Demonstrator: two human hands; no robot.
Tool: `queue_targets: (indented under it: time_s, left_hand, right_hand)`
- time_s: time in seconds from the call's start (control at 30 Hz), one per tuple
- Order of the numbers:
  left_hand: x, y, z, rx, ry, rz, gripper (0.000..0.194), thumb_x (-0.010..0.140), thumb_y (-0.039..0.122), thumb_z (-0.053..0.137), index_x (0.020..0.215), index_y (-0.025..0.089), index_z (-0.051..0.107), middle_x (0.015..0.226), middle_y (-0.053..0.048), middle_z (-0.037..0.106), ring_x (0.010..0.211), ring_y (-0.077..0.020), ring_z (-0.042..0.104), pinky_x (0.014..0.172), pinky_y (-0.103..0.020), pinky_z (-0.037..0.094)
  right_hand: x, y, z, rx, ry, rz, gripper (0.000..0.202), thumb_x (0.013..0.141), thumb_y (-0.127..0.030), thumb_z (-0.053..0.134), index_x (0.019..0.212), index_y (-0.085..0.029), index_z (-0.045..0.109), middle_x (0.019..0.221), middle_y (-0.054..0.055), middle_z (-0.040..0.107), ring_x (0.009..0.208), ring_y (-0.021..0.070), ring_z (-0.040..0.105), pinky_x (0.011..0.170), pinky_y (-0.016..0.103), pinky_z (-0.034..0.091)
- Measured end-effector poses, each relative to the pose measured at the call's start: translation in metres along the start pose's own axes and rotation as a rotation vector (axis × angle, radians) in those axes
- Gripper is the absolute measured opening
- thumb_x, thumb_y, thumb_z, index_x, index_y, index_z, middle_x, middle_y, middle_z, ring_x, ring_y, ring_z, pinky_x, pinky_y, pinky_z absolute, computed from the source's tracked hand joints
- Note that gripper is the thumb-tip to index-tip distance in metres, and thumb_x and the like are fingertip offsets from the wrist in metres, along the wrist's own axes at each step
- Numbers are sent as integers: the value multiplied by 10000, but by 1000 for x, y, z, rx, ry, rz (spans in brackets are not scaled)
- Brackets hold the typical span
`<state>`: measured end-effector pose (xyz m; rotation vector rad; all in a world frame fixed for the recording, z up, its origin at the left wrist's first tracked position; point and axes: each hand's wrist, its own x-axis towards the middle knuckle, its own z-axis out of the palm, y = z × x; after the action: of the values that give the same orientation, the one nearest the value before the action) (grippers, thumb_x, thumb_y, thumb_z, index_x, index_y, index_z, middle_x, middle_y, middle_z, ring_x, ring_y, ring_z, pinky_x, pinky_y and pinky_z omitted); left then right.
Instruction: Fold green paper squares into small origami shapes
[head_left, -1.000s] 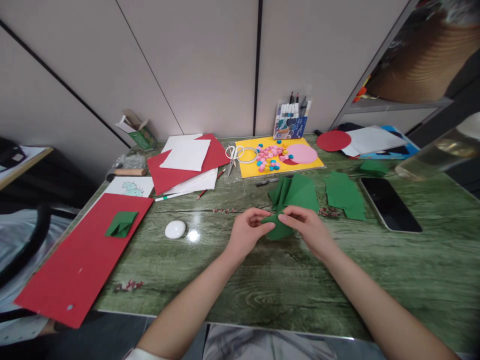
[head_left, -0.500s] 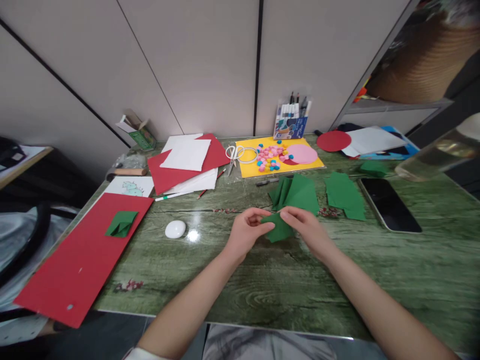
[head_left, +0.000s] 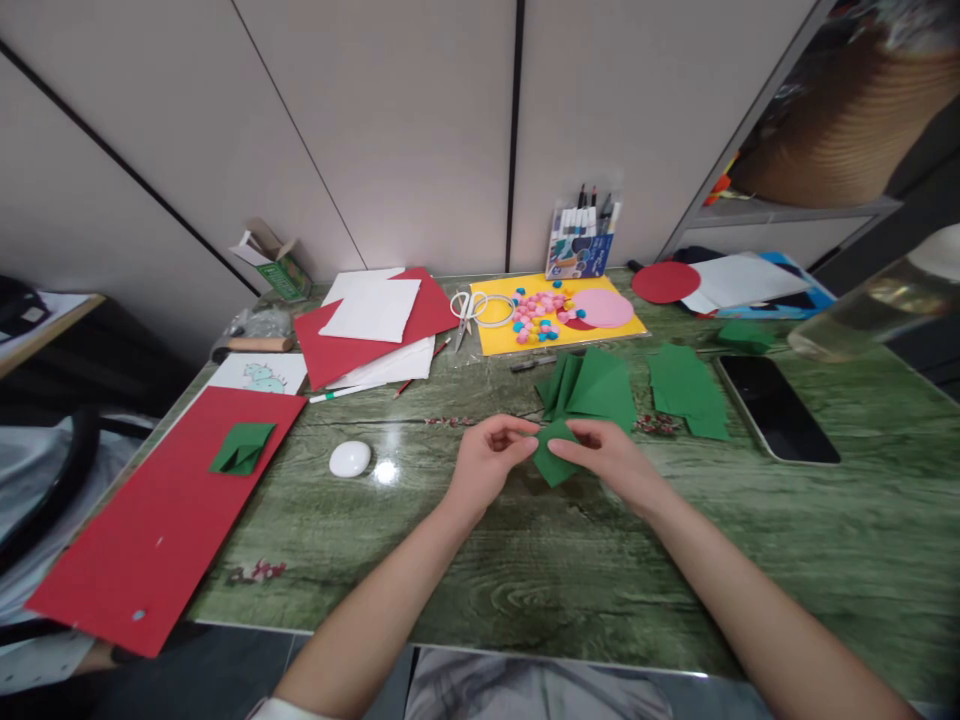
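Note:
Between my two hands is a small green paper [head_left: 555,462], held just above the table with one corner pointing down. My left hand [head_left: 491,460] pinches its left edge between thumb and fingers. On the right side my right hand [head_left: 611,458] grips it, the thumb lying across its front. Just behind my hands lies a fanned pile of green paper pieces [head_left: 600,385]. More green pieces [head_left: 686,390] lie to the right of that pile. A folded green paper [head_left: 244,448] rests on a long red sheet [head_left: 172,510] at the left.
A white oval object [head_left: 350,459] sits left of my hands. Behind are scissors [head_left: 463,318], a yellow sheet [head_left: 499,338] with colourful small pieces, a marker pack [head_left: 579,245] and white sheets [head_left: 375,308]. A phone [head_left: 780,410] and a clear bottle [head_left: 862,305] stand or lie at right.
The green paper between my hands has turned so that a corner points down. My right thumb has moved left and down across its front.

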<state>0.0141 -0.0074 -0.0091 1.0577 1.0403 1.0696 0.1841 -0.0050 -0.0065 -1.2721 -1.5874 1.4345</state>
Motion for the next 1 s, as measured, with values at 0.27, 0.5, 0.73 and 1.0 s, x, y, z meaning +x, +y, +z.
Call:
queue_targets:
  time_s: [0.27,0.5,0.73,1.0]
  left_hand:
    - [-2,2,-1,42,-112,7,108,676,162,636,770,167,688,749,-19,647,712,-133,557,669,-234,411]
    - [1,2,-4,-63,-13,-72,160,668,178,639,810,170,713,832,-46,688,769,-153,583,709,-248,430]
    - [5,2,-8,-309,27,-205,185,660,175,630,824,140,709,806,-64,690,721,-149,600,677,-262,455]
    - [3,3,-6,-320,12,-228,191,652,179,638,823,135,710,751,-55,687,681,-134,598,666,-255,460]
  right_hand:
    - [0,2,-3,-136,-28,4,371,733,-439,587,536,-172,420,529,-65,287,506,86,282,479,223,197]
    - [1,2,-9,40,26,8,332,824,-448,467,659,-177,563,686,3,529,689,152,478,642,262,367]
    - [-3,-4,-9,226,-13,-25,329,766,-332,600,1079,-267,522,868,8,562,817,167,545,749,290,423]
    - [-3,-4,-9,92,41,-83,241,718,-333,646,933,-233,602,934,26,586,830,174,547,728,288,438]
